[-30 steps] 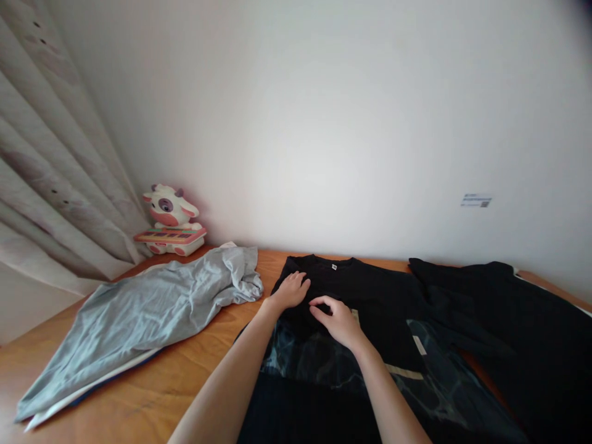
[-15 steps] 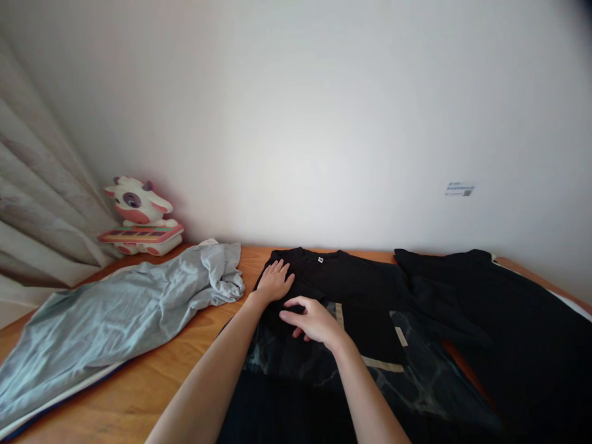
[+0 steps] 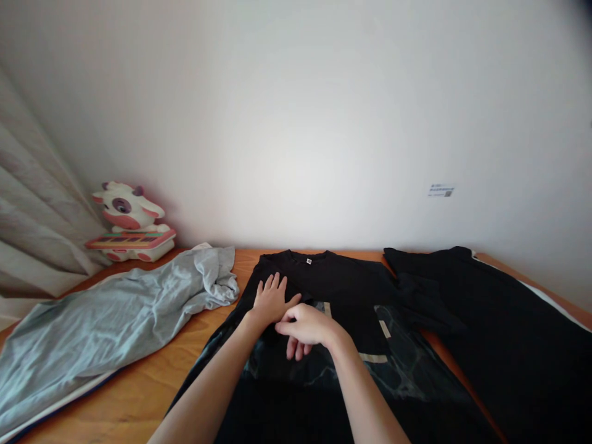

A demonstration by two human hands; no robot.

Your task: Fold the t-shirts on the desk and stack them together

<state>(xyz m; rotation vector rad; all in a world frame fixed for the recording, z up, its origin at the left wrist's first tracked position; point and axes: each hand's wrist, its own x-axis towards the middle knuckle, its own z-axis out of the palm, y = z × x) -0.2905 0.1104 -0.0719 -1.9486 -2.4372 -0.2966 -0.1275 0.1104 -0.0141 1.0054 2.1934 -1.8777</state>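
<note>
A black T-shirt [image 3: 345, 277] lies spread with its neckline toward the wall, and a dark patterned panel with pale strips crosses its front. My left hand [image 3: 269, 300] rests flat on the left shoulder area, fingers spread. Just below it, my right hand [image 3: 308, 327] overlaps the left thumb side. Its thumb and forefinger are closed on the shirt's dark cloth, while the other fingers curl underneath; the pinched fold is hard to make out.
A grey garment [image 3: 139, 314] lies on the wooden surface [image 3: 134, 401] at left. Another black garment [image 3: 467, 296] with a white edge lies at right. A cow-shaped toy keyboard [image 3: 132, 228] stands by the curtain [image 3: 37, 209]. A small label [image 3: 441, 190] is on the wall.
My left hand has slid down the shirt toward me. My right hand has come beside it, its thumb and forefinger closing. The camera view has shifted slightly to the right.
</note>
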